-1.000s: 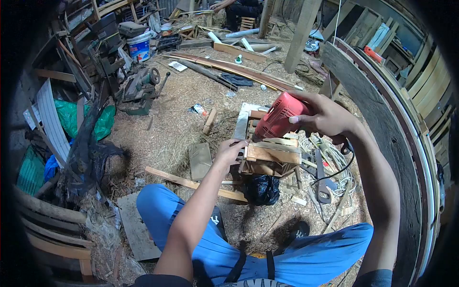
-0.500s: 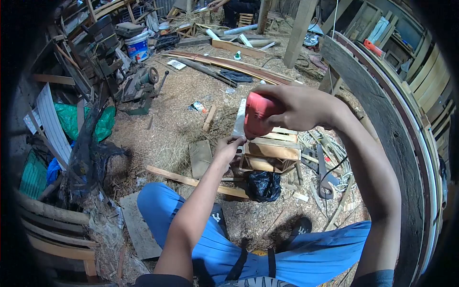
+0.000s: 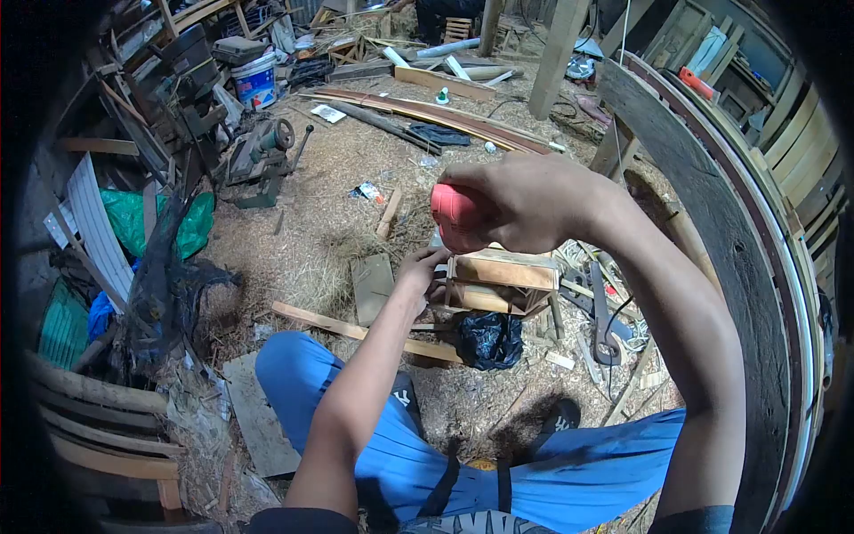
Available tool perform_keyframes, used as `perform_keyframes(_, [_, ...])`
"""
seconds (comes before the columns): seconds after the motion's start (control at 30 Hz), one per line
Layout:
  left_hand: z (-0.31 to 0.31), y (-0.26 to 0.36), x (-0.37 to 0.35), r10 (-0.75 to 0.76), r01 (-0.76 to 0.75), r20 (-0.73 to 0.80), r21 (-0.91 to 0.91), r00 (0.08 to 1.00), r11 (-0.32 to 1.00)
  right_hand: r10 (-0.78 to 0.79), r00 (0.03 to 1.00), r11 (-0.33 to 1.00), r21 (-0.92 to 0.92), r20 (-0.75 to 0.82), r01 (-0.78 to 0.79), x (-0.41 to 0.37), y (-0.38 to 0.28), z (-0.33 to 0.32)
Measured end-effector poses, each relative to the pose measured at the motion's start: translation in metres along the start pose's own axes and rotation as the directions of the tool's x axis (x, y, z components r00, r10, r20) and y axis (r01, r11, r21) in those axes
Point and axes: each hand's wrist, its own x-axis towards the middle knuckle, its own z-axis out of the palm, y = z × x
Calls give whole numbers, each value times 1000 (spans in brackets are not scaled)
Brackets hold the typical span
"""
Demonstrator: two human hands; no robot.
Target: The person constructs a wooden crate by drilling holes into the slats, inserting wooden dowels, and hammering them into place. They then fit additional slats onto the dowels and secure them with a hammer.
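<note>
A red handheld tool point(image 3: 457, 214) is gripped from above by my right hand point(image 3: 532, 203), whose fingers wrap round its body. Just below and left of it, my left hand point(image 3: 420, 274) has its thumb and forefinger closed near the tool's lower end. What those fingers hold is too small and too covered to make out. Beneath both hands stands a small slatted wooden crate point(image 3: 505, 271). A black plastic bag point(image 3: 491, 340) lies in front of the crate, on the near side.
A long wooden strip point(image 3: 334, 325) lies on the shavings-covered ground left of the bag. Cords and a hand saw point(image 3: 605, 325) are at the right. A thick beam point(image 3: 712, 205) curves along the right side. Rusty machinery point(image 3: 267, 156) stands at the upper left.
My right hand and the red tool have moved a little left and tilted. The light strip seen beyond the tool earlier is now mostly hidden. The distant person's hands have left the view.
</note>
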Motion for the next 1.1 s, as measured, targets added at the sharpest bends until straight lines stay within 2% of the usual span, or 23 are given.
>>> perform_keyframes(0.07, [2, 1, -1, -2, 2, 0, -18, 1000, 1000, 40, 999, 999, 4, -6, -39, 4, 4, 4])
perform_keyframes(0.23, [8, 6, -10, -4, 4, -55, -8, 998, 1000, 23, 1000, 997, 75, 2, -23, 8, 18, 2])
perform_keyframes(0.3, [7, 5, -9, 7, -7, -55, 10, 998, 1000, 56, 997, 992, 109, 51, -62, 8, 19, 1])
perform_keyframes(0.4, [5, 3, -6, 5, -5, -29, -1, 1000, 1000, 19, 1000, 995, 94, -8, -19, 7, 22, 4])
perform_keyframes(0.6, [4, 3, -7, 10, -10, -8, -2, 1000, 1000, 25, 998, 995, 100, 53, -30, 13, 20, 2])
perform_keyframes(0.9, [9, 7, -11, -17, 17, -54, 6, 998, 1000, -16, 1000, 999, 34, 4, 15, 18, 22, 3])
perform_keyframes(1.1, [2, 2, -3, -28, 28, 3, -21, 1000, 999, 14, 999, 999, 29, 33, -15, 15, 12, -1])
